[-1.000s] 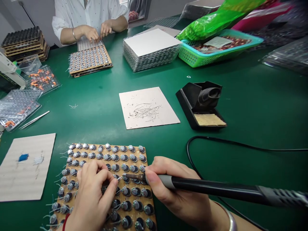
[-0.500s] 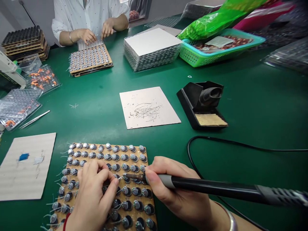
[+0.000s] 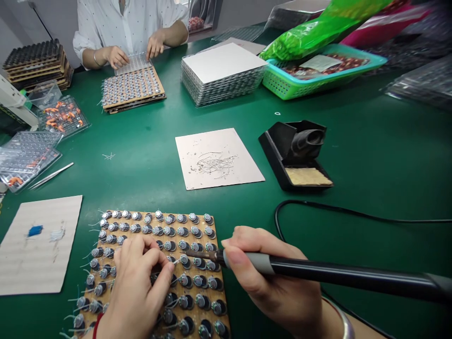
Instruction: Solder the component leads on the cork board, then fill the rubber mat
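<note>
A wooden board [image 3: 141, 220] with rows of small round silver components, many trailing thin wires, lies at the bottom centre. Over its middle, my left hand [image 3: 139, 278] pinches a thin pale wire [image 3: 177, 261] between thumb and forefinger, its end at one component [image 3: 184, 259]. My right hand [image 3: 271, 278] holds a black soldering iron [image 3: 318, 270] with a grey collar, pen-like, from the right. The brown tip lies just above that same component; whether it touches cannot be made out.
A black iron stand [image 3: 300, 153] with a yellow sponge is beyond my right hand, its cable nearby. Cards with wire bits [image 3: 219, 157] and blue pieces [image 3: 42, 245], tweezers [image 3: 51, 176], trays [image 3: 222, 75] and a basket [image 3: 318, 80] lie around. Across the table, a person handles a clear tray [image 3: 132, 63].
My right hand and the soldering iron have shifted slightly right and up, the tip lifting a little from the component. My left hand stays still. The other person's hands moved slightly left.
</note>
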### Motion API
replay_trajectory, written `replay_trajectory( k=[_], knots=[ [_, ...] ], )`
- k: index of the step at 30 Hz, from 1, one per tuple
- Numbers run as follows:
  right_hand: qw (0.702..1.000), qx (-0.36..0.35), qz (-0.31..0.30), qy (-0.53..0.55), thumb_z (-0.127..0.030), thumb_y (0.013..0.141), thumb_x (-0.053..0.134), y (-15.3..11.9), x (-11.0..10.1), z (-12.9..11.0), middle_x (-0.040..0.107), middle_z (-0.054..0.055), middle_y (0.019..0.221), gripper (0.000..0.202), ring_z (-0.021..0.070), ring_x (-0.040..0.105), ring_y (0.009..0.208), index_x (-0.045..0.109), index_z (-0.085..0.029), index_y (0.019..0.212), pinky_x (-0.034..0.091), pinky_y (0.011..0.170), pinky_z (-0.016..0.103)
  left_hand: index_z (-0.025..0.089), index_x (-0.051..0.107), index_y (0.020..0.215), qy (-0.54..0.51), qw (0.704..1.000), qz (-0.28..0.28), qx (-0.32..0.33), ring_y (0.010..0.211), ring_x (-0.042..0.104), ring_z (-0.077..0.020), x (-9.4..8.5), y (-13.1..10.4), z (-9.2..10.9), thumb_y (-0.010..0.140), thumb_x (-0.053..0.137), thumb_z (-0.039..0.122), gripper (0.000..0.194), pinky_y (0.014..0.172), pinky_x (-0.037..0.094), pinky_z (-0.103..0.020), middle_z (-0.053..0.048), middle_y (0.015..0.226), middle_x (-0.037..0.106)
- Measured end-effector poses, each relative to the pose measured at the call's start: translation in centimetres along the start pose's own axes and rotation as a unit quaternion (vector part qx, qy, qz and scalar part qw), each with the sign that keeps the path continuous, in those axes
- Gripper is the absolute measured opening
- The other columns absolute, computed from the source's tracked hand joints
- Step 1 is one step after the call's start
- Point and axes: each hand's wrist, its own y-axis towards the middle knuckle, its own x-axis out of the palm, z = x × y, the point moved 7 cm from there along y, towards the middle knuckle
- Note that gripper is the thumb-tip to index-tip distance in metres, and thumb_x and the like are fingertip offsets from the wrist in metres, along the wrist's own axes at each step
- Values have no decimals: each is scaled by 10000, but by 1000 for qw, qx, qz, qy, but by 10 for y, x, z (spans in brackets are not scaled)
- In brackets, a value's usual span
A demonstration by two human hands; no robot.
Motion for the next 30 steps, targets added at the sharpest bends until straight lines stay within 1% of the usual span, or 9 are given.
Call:
replay_trajectory(
  k=[4, 7, 12, 17, 20, 23, 26, 28, 30],
  knots=[
    [1000, 9, 23, 14, -94, 881, 593, 5, -7, -1, 559, -47, 650, 129, 92, 509, 527, 588, -221, 855, 442, 503, 218, 227, 583, 746, -3, 1000, -9, -3, 946, 490, -278, -2, -3, -2, 954, 453, 330, 266, 815, 380, -468, -47, 958, 541],
    [1000, 7, 25, 13, -100, 877, 596, 12, -9, -2, 546, -48, 627, 128, 99, 510, 509, 592, -221, 833, 441, 487, 227, 234, 585, 760, -27, 999, -20, 3, 966, 491, -274, -9, -4, -5, 948, 465, 326, 242, 823, 405, -451, -47, 983, 548],
    [1000, -20, 22, -3, -104, 870, 598, 16, -5, -1, 566, -37, 630, 118, 106, 526, 507, 592, -212, 822, 446, 479, 233, 241, 601, 776, -30, 999, -3, 11, 946, 491, -268, -21, 8, -7, 944, 487, 335, 223, 801, 408, -428, -43, 967, 554],
    [999, -37, 19, -21, -88, 868, 581, 14, 0, 0, 570, -36, 628, 128, 104, 532, 502, 587, -210, 828, 446, 469, 225, 231, 595, 783, -18, 999, 8, 26, 943, 485, -262, -12, 20, -4, 951, 489, 310, 214, 827, 391, -434, -36, 945, 545],
    [999, -32, 19, -24, -95, 872, 581, 14, 0, 2, 565, -42, 626, 122, 97, 532, 501, 586, -209, 825, 446, 476, 217, 232, 593, 799, 0, 999, 16, 33, 938, 489, -259, -8, 20, -4, 960, 484, 302, 206, 829, 373, -438, -30, 933, 544],
    [999, -22, 16, -24, -97, 875, 585, 14, -1, 5, 555, -48, 633, 125, 90, 525, 513, 575, -211, 826, 441, 489, 212, 225, 585, 797, 15, 998, 31, 50, 927, 498, -256, -10, 18, -1, 960, 486, 271, 197, 814, 362, -429, -35, 927, 553],
    [1000, -9, 28, -10, -92, 878, 588, 12, -4, 9, 531, -48, 636, 129, 96, 502, 524, 581, -216, 845, 431, 493, 226, 222, 571, 815, 43, 991, 58, 117, 945, 518, -252, -17, 12, 13, 949, 483, 195, 162, 825, 336, -426, -39, 978, 608],
    [999, -6, 49, -2, -80, 877, 583, 12, -8, 11, 525, -45, 643, 139, 100, 495, 530, 589, -217, 857, 429, 497, 235, 230, 564, 861, 53, 980, 39, 185, 990, 538, -246, -15, 6, 28, 928, 499, 136, 132, 852, 314, -421, -18, 1048, 663],
    [998, -5, 65, -4, -73, 878, 577, 11, -11, 12, 521, -43, 648, 145, 102, 494, 534, 590, -216, 855, 429, 500, 240, 234, 554, 892, 44, 972, 6, 233, 1027, 557, -233, -10, 3, 38, 911, 527, 99, 139, 871, 301, -403, 21, 1096, 701]
  ],
)
